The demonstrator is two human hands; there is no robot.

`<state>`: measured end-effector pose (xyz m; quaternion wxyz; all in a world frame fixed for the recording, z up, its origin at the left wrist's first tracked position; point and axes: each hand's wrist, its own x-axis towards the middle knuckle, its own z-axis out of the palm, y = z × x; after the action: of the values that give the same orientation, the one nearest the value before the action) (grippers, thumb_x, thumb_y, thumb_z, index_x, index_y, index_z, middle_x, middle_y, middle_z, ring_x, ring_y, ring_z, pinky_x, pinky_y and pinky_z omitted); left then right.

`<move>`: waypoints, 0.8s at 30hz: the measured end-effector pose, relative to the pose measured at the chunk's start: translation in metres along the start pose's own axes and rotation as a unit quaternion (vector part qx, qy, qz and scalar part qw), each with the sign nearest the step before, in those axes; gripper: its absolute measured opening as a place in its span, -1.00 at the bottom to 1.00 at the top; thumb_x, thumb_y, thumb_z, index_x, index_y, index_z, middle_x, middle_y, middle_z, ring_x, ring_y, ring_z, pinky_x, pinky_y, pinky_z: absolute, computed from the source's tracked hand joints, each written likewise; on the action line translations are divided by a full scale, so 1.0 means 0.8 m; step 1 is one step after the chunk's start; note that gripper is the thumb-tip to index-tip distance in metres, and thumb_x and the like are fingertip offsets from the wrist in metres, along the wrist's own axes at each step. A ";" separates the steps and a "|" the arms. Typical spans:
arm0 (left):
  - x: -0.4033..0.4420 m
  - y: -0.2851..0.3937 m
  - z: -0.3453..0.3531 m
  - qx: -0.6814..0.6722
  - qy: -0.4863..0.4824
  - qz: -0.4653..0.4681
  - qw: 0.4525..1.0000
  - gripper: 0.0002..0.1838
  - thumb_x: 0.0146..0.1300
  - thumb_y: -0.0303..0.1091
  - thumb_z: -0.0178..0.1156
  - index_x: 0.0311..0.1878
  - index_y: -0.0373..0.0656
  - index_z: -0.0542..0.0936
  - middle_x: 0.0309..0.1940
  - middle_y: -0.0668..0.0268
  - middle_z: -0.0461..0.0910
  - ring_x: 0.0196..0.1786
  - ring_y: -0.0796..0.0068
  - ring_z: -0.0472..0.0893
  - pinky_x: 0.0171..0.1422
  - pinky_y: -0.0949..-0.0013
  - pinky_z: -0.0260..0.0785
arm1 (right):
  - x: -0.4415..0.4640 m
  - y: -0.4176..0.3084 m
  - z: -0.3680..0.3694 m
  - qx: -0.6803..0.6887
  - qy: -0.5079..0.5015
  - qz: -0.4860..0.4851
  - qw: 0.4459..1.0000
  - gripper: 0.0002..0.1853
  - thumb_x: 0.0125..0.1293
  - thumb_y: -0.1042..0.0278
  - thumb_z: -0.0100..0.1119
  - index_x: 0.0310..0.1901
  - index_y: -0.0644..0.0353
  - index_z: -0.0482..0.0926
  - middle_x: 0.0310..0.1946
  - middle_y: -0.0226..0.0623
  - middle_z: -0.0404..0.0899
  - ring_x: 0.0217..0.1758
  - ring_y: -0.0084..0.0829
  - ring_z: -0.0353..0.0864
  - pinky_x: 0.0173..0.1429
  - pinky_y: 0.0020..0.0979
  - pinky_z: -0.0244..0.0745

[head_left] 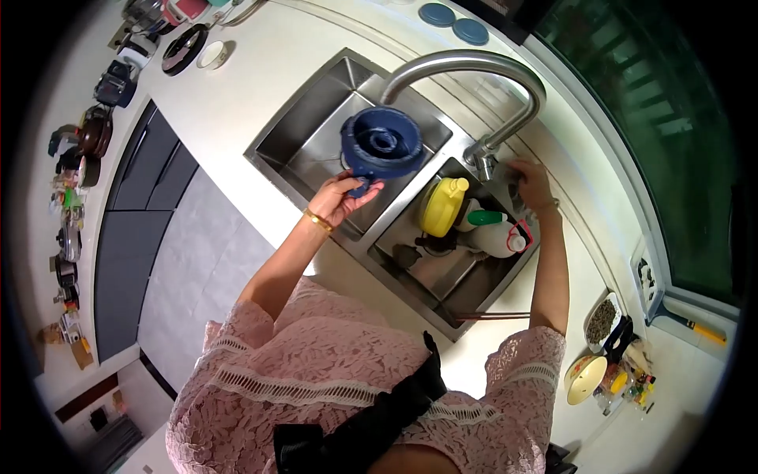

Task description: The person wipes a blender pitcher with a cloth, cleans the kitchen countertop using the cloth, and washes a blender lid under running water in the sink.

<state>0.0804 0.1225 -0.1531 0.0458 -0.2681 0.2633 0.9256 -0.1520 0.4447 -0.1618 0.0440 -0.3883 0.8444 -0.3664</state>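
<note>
Plainly, we noted a round, dark-blue vessel [383,144], ringed inside, its handle [362,187] pinched by the left hand [344,201]; whether the right hand [534,185] gripped, we could not tell.

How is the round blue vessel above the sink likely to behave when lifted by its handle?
The blue vessel is probably stiff, since it looks evenly round. Held only by its side handle in the left hand, it may tip or twist. Its smooth-looking outside might be slippery if wet.
</note>
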 end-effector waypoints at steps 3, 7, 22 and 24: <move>0.010 0.000 0.003 -0.036 0.018 0.007 0.999 -0.64 0.03 -0.72 -0.09 -0.08 -0.30 0.13 -0.20 -0.05 0.39 -0.15 0.01 0.50 -0.07 0.12 0.45 | -0.007 0.005 0.014 -0.173 -0.050 0.048 0.982 -0.69 -0.14 0.64 -0.09 -0.32 0.16 0.54 -0.29 -0.23 0.49 -0.17 -0.13 0.36 -0.01 -0.28 0.25; 0.019 0.004 0.013 -0.029 0.001 0.000 1.000 -0.64 0.05 -0.70 -0.11 -0.05 -0.33 0.13 -0.12 -0.07 0.34 -0.11 0.05 0.49 -0.01 0.15 0.42 | -0.032 -0.002 0.023 -0.165 -0.011 0.095 0.982 -0.71 -0.14 0.62 -0.08 -0.34 0.19 0.55 -0.30 -0.18 0.51 -0.21 -0.10 0.40 -0.06 -0.26 0.30; 0.057 0.001 -0.001 0.155 0.050 0.017 0.986 -0.71 0.07 -0.56 0.00 -0.10 -0.25 0.28 -0.27 0.21 0.40 -0.34 0.39 0.49 -0.29 0.38 0.49 | 0.031 -0.163 0.122 0.404 0.181 0.237 0.864 -0.77 0.18 0.51 -0.10 -0.10 0.19 0.38 -0.26 -0.36 0.48 -0.26 -0.54 0.43 -0.15 -0.52 0.34; 0.054 0.005 -0.002 0.211 0.063 0.045 0.974 -0.70 0.04 -0.57 0.03 -0.11 -0.29 0.29 -0.28 0.23 0.39 -0.37 0.49 0.42 -0.36 0.46 0.44 | 0.058 -0.171 0.178 0.426 0.162 0.229 0.860 -0.78 0.19 0.43 -0.06 -0.11 0.19 0.37 -0.24 -0.33 0.46 -0.28 -0.52 0.42 -0.16 -0.50 0.34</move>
<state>0.0435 0.1158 -0.1753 0.0433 -0.2982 0.4666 0.8316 -0.0480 0.2707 -0.1664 0.1507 -0.0622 0.6663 -0.7276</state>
